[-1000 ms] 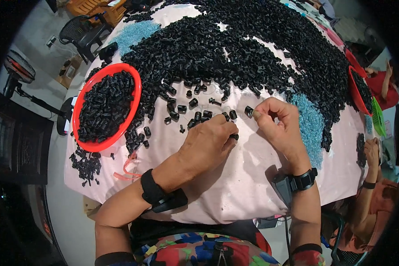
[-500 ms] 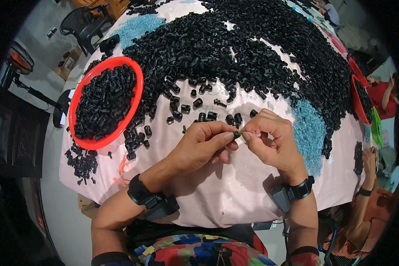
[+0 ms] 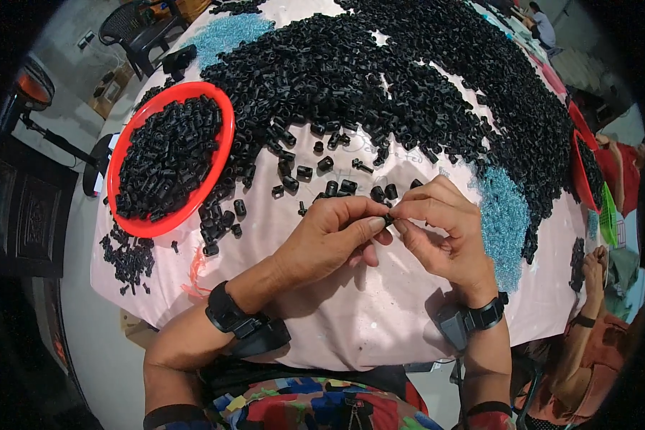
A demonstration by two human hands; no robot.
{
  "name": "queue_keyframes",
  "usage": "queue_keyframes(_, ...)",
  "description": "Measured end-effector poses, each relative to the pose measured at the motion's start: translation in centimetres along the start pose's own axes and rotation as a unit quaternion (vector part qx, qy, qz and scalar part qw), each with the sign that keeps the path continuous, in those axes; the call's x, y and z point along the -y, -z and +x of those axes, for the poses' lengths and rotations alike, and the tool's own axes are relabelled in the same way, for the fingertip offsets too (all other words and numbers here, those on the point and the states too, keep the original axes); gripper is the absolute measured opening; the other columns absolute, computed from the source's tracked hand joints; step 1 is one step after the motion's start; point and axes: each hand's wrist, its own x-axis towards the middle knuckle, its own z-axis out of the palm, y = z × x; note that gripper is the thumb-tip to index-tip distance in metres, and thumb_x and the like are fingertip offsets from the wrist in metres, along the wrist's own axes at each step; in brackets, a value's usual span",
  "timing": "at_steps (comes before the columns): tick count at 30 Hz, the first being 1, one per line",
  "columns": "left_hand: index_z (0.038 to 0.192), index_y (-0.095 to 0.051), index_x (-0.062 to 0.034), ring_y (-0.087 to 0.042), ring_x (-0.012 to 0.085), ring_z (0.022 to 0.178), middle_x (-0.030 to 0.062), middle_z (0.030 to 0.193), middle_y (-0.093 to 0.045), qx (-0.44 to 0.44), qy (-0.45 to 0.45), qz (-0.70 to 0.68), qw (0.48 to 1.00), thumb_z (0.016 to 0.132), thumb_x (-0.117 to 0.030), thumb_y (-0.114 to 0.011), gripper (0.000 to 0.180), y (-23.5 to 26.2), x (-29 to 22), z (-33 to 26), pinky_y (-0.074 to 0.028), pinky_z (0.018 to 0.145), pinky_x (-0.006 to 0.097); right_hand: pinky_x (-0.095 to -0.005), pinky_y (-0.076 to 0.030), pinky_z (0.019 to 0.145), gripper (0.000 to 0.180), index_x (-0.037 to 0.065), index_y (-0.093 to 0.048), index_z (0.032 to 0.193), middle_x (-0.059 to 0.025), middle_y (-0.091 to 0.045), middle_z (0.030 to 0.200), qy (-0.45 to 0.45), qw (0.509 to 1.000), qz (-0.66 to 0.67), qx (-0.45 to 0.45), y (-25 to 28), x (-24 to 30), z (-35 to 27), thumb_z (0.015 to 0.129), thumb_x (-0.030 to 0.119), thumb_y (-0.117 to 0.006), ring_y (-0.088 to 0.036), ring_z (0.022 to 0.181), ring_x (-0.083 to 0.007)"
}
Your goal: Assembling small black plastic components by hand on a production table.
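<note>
A small black plastic part (image 3: 388,221) sits between my fingertips over the near part of the table. My left hand (image 3: 337,233) pinches it between thumb and forefinger. From the other side my right hand (image 3: 441,233) is closed, its thumb and forefinger at the part's end; whether they hold a tiny separate piece is hidden. Just beyond my fingers lie loose black cylindrical pieces (image 3: 383,192). A wide heap of the same black pieces (image 3: 308,86) spreads farther back. Close to my right wrist is a pile of small clear-blue pieces (image 3: 503,229).
A red basin (image 3: 226,154) full of black cylinders stands at left, with a little pile of thin black pins (image 3: 127,259) below it. Orange-red string (image 3: 196,272) lies on the pink tablecloth (image 3: 351,315). Another person's hand (image 3: 593,276) is at right, near a green basket (image 3: 608,215).
My right fingers have come closer against the black part in my left hand. The view has shifted slightly; the things on the table lie as before.
</note>
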Motion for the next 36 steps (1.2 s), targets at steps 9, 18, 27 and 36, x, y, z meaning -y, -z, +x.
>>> queue_keyframes(9,0.118,-0.061,-0.0022,-0.066,0.0077,0.069,0.0099,0.103,-0.072,-0.143,-0.026,-0.096,0.985,0.106,-0.016,-0.056,0.019,1.7,-1.2,0.0,-0.058,0.058,0.023,-0.0346,-0.051,0.066,0.021,0.006,-0.077,0.099,-0.0066,-0.066,0.085,-0.059,0.992,-0.104,0.04,-0.4,-0.9,-0.5,0.078,0.01,-0.081,-0.061,0.079,-0.0239)
queue_keyframes(18,0.123,-0.063,-0.004,-0.063,0.0033,0.07,0.0054,0.1,-0.072,-0.059,-0.023,-0.066,0.996,0.105,-0.014,-0.059,0.021,1.3,-0.6,-0.2,-0.051,0.062,0.017,-0.033,-0.05,0.062,0.018,0.004,-0.075,0.099,-0.0072,-0.066,0.086,-0.088,0.994,-0.071,0.008,-1.2,-0.9,-0.6,0.083,0.01,-0.079,-0.061,0.076,-0.0214)
queue_keyframes(27,0.123,-0.061,-0.0008,-0.065,0.0052,0.074,0.0043,0.098,-0.07,-0.032,-0.025,0.048,0.998,0.106,-0.015,-0.057,0.023,0.5,-0.6,0.0,-0.05,0.062,0.018,-0.0196,-0.042,0.062,0.012,0.002,-0.074,0.102,0.0025,-0.062,0.081,-0.212,0.963,0.155,-0.054,-1.2,0.2,-1.2,0.09,0.004,-0.073,-0.053,0.071,-0.0031)
queue_keyframes(36,0.123,-0.061,-0.0034,-0.064,0.0027,0.073,0.0054,0.102,-0.073,0.017,-0.018,-0.008,1.0,0.105,-0.018,-0.059,0.023,0.9,-0.2,0.0,-0.046,0.058,0.015,-0.0233,-0.044,0.06,0.018,0.003,-0.076,0.105,-0.0016,-0.065,0.078,-0.131,0.983,0.121,-0.036,-1.2,0.1,-0.7,0.087,0.003,-0.074,-0.054,0.066,-0.0079)
